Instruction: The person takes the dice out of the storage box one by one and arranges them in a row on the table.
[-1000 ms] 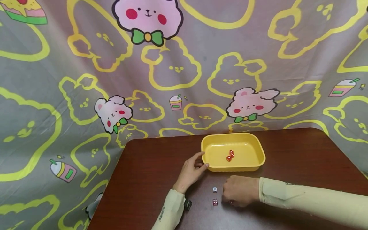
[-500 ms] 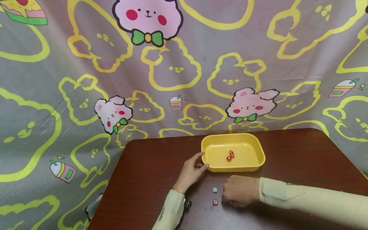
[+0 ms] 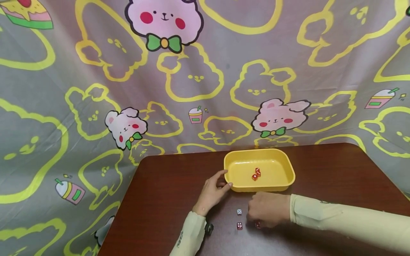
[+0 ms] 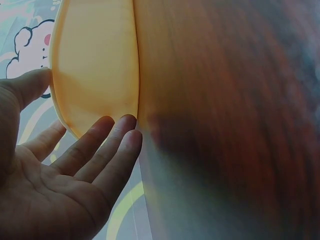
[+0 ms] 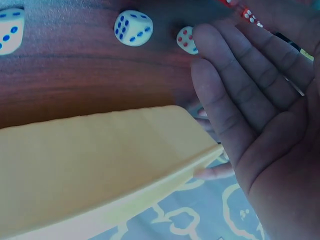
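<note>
My left hand [image 3: 211, 192] touches the left end of a yellow tray [image 3: 260, 188], thumb and fingertips at its rim. Seen from the left wrist, the fingers are loosely spread along the wall. Two red dice [image 3: 256, 174] lie inside the tray. My right hand [image 3: 269, 210], fingers curled down, is in front of it over the table. In the right wrist view a red die [image 5: 251, 17] shows between thumb and fingers, partly hidden. Left of this hand are a white die [image 3: 239, 212] and another red die [image 3: 239, 226]. A red die [image 3: 257, 224] peeks out at the hand's lower edge.
Beneath the right hand, white dice [image 5: 133, 28] with blue dots lie on the brown table [image 3: 166, 185]. A patterned curtain [image 3: 198, 89] hangs behind the table. The right forearm [image 3: 346, 217] crosses the table's right side.
My right hand has shifted slightly up toward the tray, showing a little more of the red die at its lower edge. The left hand and the tray stay in place.
</note>
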